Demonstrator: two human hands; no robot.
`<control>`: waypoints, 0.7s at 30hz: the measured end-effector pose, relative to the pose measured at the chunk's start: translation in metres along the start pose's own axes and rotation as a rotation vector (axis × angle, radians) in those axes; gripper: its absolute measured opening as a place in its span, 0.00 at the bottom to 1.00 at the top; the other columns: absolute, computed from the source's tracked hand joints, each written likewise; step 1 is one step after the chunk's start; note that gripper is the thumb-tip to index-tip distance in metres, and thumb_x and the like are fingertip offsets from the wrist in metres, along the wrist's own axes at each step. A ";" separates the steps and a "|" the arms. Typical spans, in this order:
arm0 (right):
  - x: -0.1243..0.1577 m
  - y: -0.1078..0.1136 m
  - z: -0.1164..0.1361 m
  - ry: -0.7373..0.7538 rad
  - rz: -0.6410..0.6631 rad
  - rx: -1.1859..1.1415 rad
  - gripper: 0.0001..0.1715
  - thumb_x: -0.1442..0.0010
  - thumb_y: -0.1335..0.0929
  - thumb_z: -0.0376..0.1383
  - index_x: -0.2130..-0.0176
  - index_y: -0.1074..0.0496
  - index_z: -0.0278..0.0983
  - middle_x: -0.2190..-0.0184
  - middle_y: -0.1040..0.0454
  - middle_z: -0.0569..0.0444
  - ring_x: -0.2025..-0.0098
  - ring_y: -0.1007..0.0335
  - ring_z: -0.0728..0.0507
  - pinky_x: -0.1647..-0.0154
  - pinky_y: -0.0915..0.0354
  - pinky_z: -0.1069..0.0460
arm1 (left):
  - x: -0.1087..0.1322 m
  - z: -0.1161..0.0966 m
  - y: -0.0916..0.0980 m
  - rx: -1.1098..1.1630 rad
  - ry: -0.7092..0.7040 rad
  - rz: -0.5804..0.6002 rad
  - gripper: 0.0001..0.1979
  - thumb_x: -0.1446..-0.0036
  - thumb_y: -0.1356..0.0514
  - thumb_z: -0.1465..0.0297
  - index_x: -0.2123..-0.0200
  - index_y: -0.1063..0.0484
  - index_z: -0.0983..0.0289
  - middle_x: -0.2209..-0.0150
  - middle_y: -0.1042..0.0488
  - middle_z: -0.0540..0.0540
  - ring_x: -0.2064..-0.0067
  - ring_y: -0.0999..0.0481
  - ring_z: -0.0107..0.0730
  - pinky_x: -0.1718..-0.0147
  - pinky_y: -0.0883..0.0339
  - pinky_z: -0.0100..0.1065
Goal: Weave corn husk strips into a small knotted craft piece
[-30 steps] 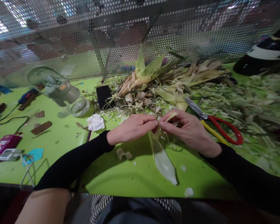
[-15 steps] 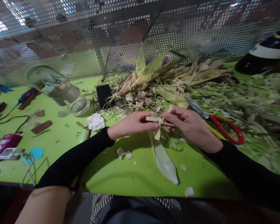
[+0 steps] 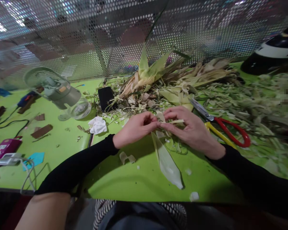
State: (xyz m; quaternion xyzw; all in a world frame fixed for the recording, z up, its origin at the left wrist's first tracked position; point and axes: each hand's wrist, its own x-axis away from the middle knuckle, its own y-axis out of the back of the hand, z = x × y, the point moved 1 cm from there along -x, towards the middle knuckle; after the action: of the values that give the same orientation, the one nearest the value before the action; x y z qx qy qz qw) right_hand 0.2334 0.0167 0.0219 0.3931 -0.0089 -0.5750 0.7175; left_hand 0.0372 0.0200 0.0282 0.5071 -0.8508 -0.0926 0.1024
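Observation:
My left hand (image 3: 140, 128) and my right hand (image 3: 187, 127) meet over the green table, fingertips pinched together. Between them is a small folded piece of pale corn husk (image 3: 160, 116), its strips poking out above and to the right; my fingers hide its middle. Below the hands a long, pale husk leaf (image 3: 168, 164) lies on the table, its narrow upper end running up under my fingers. Just right of my right hand rest scissors with red handles (image 3: 240, 140), blades pointing up left, and a yellow-handled tool (image 3: 219, 135) partly behind my wrist.
Dried husks (image 3: 153, 75) and scraps heap up behind the hands, against a perforated metal screen (image 3: 124, 41). A black phone (image 3: 106, 98), a crumpled white tissue (image 3: 97, 125) and a grey-green cup (image 3: 67, 95) stand to the left. Shredded husk (image 3: 261, 99) covers the right side.
My hands have drawn together, and the husk piece has turned, so its flat strip no longer points left but shows above the fingers. The long leaf stays in place.

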 end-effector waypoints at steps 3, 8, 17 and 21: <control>0.001 -0.001 0.000 -0.017 0.103 -0.004 0.13 0.38 0.29 0.48 0.62 0.25 0.42 0.62 0.23 0.50 0.59 0.27 0.39 0.57 0.32 0.43 | 0.002 -0.002 0.006 -0.063 0.033 0.079 0.13 0.35 0.40 0.62 0.67 0.32 0.65 0.74 0.36 0.45 0.74 0.40 0.20 0.74 0.47 0.28; 0.002 0.003 0.005 -0.143 0.197 -0.174 0.13 0.38 0.28 0.47 0.63 0.27 0.41 0.67 0.26 0.55 0.65 0.29 0.44 0.62 0.34 0.48 | 0.008 -0.010 0.013 0.090 0.139 0.296 0.19 0.40 0.37 0.55 0.71 0.35 0.63 0.75 0.40 0.44 0.76 0.42 0.19 0.76 0.48 0.27; 0.003 0.011 0.019 -0.285 0.305 -0.441 0.22 0.49 0.22 0.53 0.67 0.27 0.41 0.70 0.28 0.57 0.70 0.31 0.46 0.68 0.34 0.50 | 0.009 -0.007 -0.008 0.567 0.230 0.239 0.20 0.42 0.37 0.61 0.76 0.44 0.62 0.78 0.49 0.42 0.80 0.53 0.16 0.81 0.58 0.25; 0.006 0.006 0.018 -0.331 0.311 -0.432 0.20 0.45 0.24 0.52 0.65 0.26 0.41 0.69 0.25 0.54 0.69 0.30 0.45 0.70 0.34 0.51 | 0.011 -0.005 -0.011 0.568 0.216 0.155 0.19 0.41 0.39 0.61 0.76 0.43 0.63 0.79 0.47 0.42 0.80 0.50 0.16 0.81 0.57 0.25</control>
State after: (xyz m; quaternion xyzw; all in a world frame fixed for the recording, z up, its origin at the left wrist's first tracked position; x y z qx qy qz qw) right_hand 0.2318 0.0017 0.0352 0.1262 -0.0632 -0.5033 0.8525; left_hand 0.0429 0.0048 0.0309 0.4558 -0.8631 0.2112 0.0530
